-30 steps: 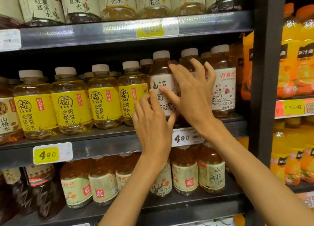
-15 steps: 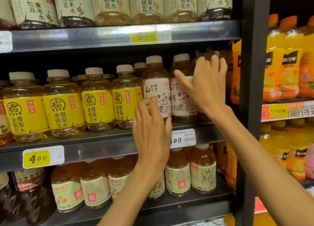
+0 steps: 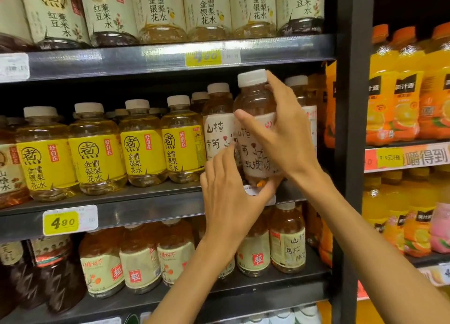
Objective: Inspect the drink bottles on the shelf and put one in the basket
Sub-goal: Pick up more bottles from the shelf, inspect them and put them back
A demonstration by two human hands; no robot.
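Observation:
A white-labelled amber drink bottle (image 3: 253,109) with a white cap is lifted off the middle shelf (image 3: 136,202), in front of its row. My right hand (image 3: 280,133) grips it around the label, thumb on the front and fingers behind the neck. My left hand (image 3: 231,197) cups its base from below, fingers and thumb curled around the bottom. A matching bottle (image 3: 216,128) stands just left of it on the shelf. No basket is in view.
Yellow-labelled bottles (image 3: 97,153) fill the middle shelf's left side. Cream-labelled bottles line the top shelf (image 3: 170,58) and the bottom shelf (image 3: 219,292). A black upright post (image 3: 353,153) divides off the orange juice bottles (image 3: 401,104) at right.
My right hand has closed around the white-labelled bottle and raised it off the shelf toward me. My left hand has moved right and under its base.

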